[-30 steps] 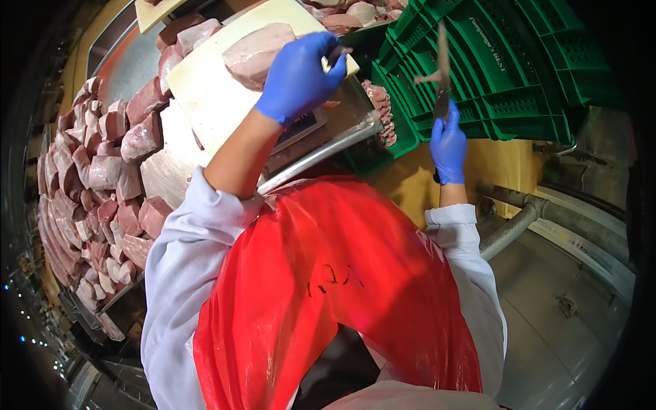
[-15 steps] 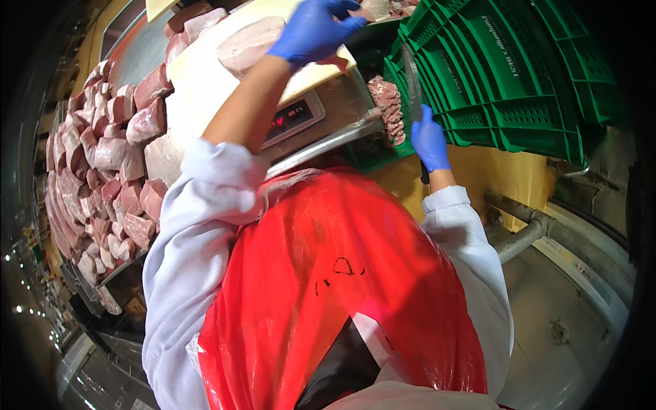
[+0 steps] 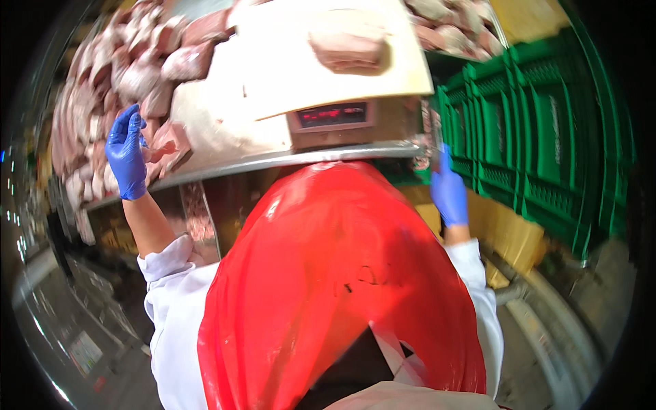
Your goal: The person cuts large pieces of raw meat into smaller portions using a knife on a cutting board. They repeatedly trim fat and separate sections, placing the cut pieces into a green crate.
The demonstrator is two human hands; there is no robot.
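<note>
My left hand (image 3: 126, 156), in a blue glove, is raised at the near edge of the pile of raw meat chunks (image 3: 140, 78). Its fingers are stretched upward, and beside its thumb lies a pink piece of meat (image 3: 176, 142). Low on the right, my blue-gloved right hand (image 3: 449, 193) is closed round a knife; the blade (image 3: 436, 140) is smeared by motion and the handle is hidden. A thick slab of pale meat (image 3: 347, 49) rests on the cream cutting board (image 3: 294, 85), above a scale with a lit red display (image 3: 333, 116).
Stacked green crates (image 3: 509, 130) stand to the right. A metal rail (image 3: 301, 157) runs along the table's front edge, against my red apron (image 3: 328, 253). More meat (image 3: 451, 27) lies at the back right.
My left hand has left the board area and moved left and nearer, to the meat pile. The view has shifted, and the slab shows uncovered. The knife stays in my right hand.
</note>
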